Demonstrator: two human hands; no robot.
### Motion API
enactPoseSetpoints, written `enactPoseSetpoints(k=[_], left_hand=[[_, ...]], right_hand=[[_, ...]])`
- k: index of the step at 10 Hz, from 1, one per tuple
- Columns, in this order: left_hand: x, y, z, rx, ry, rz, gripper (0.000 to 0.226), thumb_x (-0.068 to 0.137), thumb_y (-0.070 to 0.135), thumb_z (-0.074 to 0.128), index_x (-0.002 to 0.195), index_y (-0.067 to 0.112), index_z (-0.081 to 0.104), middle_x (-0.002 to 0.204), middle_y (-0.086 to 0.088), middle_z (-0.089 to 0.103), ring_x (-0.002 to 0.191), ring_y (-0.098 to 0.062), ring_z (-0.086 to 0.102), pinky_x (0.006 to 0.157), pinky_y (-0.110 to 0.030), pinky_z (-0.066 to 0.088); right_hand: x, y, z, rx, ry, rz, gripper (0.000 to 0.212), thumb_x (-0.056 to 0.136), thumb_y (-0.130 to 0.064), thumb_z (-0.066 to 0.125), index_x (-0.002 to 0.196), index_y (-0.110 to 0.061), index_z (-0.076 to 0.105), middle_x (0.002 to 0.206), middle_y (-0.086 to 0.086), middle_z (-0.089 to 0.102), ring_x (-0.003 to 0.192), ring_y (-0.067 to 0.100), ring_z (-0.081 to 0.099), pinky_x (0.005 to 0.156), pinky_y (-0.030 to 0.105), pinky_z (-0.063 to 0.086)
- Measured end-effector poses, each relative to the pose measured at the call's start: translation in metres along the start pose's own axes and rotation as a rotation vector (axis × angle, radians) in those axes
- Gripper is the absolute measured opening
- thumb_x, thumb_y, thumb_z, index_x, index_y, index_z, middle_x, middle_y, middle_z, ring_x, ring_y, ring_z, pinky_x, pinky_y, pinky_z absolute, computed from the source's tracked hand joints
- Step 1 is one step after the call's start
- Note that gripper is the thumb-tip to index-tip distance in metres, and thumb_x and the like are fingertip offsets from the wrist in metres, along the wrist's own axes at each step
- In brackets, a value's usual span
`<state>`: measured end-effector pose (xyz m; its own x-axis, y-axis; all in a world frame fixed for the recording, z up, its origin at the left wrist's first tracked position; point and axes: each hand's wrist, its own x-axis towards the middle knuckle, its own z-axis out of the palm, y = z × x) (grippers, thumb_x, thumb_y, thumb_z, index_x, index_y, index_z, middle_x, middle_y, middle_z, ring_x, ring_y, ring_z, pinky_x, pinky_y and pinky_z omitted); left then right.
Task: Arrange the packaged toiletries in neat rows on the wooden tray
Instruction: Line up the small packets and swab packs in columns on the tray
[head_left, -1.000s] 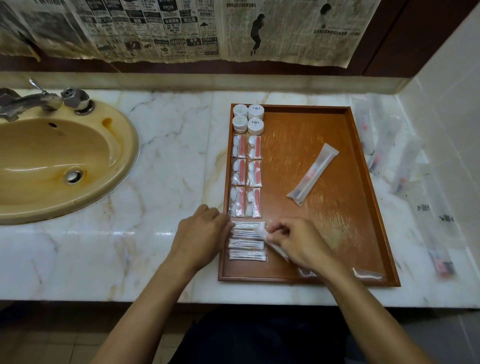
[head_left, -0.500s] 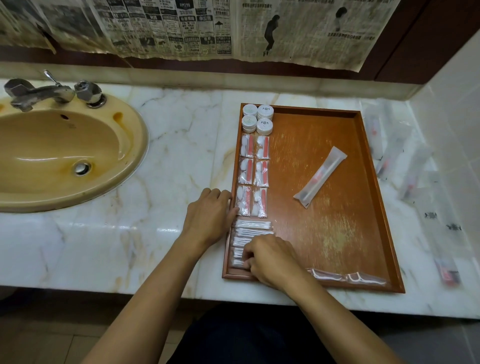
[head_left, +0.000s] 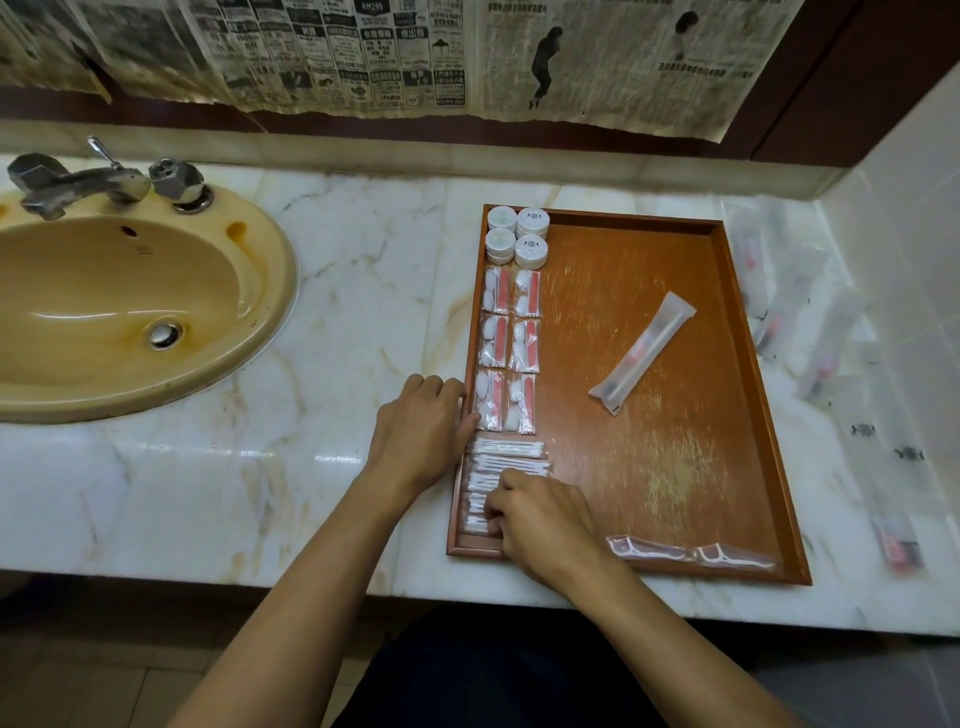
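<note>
The wooden tray (head_left: 670, 467) lies on the marble counter (head_left: 332, 332) with its long axis running away from the person, a shallow rectangle of reddish, scuffed wood with a raised rim. Down its left side runs a double column: four round white tubs (head_left: 518, 236) at the far end, then six clear packets with red and white contents (head_left: 509, 351) standing lengthwise, then cotton-swab packets (head_left: 511, 451) stacked crosswise near the front. The right hand (head_left: 540, 519) rests on the nearest swab packets, its grip curled down over them, though whether it actually pinches one cannot be told. The left hand (head_left: 421, 436) lies at the tray's left rim, fingers loosely bent, thumb touching the edge, holding nothing. A frosted toothbrush sleeve (head_left: 641, 353) lies diagonally mid-tray, well apart from the rows, and two clear floss-pick packets (head_left: 685, 553) lie along the front rim. More blurred plastic sleeves (head_left: 810, 332) are scattered on the counter to the right. A yellow basin (head_left: 130, 306) with a metal tap (head_left: 78, 182) sits left; newspaper (head_left: 415, 52) hangs on the wall behind.
</note>
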<state>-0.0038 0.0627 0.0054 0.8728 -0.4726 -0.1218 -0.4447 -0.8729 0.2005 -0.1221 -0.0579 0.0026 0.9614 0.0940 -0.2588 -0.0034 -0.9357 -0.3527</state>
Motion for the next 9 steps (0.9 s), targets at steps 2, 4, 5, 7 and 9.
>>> enactPoseSetpoints(k=[2, 4, 5, 7, 9], left_hand=[[-0.0011, -0.0007, -0.0001, 0.002, -0.004, 0.002, 0.041, 0.097, 0.048, 0.044, 0.128, 0.022, 0.051, 0.122, 0.003, 0.059, 0.114, -0.017, 0.049, 0.078, -0.031, 0.045], [0.0005, -0.0007, 0.0012, -0.006, -0.004, -0.001, 0.04, 0.097, 0.047, 0.045, 0.127, 0.021, 0.053, 0.122, 0.003, 0.06, 0.114, -0.017, 0.049, 0.076, -0.031, 0.044], [0.0006, -0.0011, 0.0024, 0.003, -0.001, -0.001, 0.04, 0.097, 0.047, 0.045, 0.127, 0.022, 0.053, 0.121, 0.003, 0.06, 0.114, -0.016, 0.049, 0.073, -0.03, 0.042], [0.0008, -0.0023, 0.0038, 0.009, 0.009, 0.01, 0.04, 0.097, 0.048, 0.045, 0.126, 0.022, 0.053, 0.121, 0.003, 0.061, 0.113, -0.016, 0.05, 0.075, -0.03, 0.045], [0.0008, -0.0029, 0.0031, 0.01, 0.007, 0.016, 0.04, 0.097, 0.048, 0.045, 0.126, 0.021, 0.053, 0.121, 0.003, 0.06, 0.113, -0.017, 0.049, 0.075, -0.03, 0.044]], right_hand=[[-0.0017, 0.0028, -0.0002, 0.027, 0.011, 0.008, 0.024, 0.093, -0.024, 0.049, 0.109, -0.027, 0.067, 0.11, -0.007, 0.058, 0.099, 0.02, 0.057, 0.066, 0.026, 0.031], [-0.0065, 0.0071, 0.002, 0.021, -0.012, -0.009, 0.024, 0.093, -0.025, 0.051, 0.111, -0.028, 0.068, 0.108, -0.007, 0.058, 0.104, 0.019, 0.054, 0.068, 0.027, 0.034], [-0.0059, 0.0074, 0.0037, 0.016, -0.004, 0.0, 0.024, 0.094, -0.026, 0.05, 0.11, -0.028, 0.068, 0.108, -0.007, 0.058, 0.105, 0.02, 0.053, 0.07, 0.028, 0.036], [-0.0046, 0.0061, 0.0028, 0.0, 0.012, 0.009, 0.023, 0.094, -0.027, 0.05, 0.11, -0.027, 0.068, 0.109, -0.006, 0.06, 0.103, 0.02, 0.055, 0.068, 0.028, 0.033], [-0.0043, 0.0046, 0.0017, -0.02, 0.001, 0.036, 0.023, 0.094, -0.029, 0.05, 0.109, -0.026, 0.066, 0.111, -0.005, 0.061, 0.103, 0.022, 0.057, 0.069, 0.029, 0.034]])
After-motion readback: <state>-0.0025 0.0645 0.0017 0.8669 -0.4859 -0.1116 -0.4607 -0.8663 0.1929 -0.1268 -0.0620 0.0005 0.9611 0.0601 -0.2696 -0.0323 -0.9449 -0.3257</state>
